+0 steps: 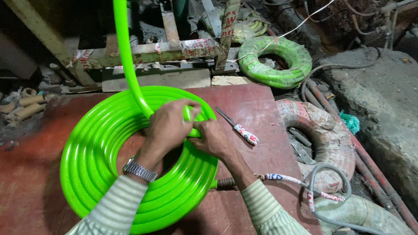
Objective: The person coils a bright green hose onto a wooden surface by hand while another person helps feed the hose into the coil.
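Green hose coil [100,161] lies flat on the red table [257,109]. Left hand [167,126] and right hand [211,137] both clamp around its top windings, apparently keeping them bunched; a knife [237,127] lies just beside.

Sleeves: long, pale with fine green-grey stripes, on both forearms.
Cuffs: buttoned close at the wrists, same striped cloth.
Left wrist: metal watch [139,169] with a silver link bracelet, just above the cuff.
Left hand [169,126]: bare, no glove, no ring visible.
Right hand [213,138]: bare, no glove, nothing worn at the wrist.
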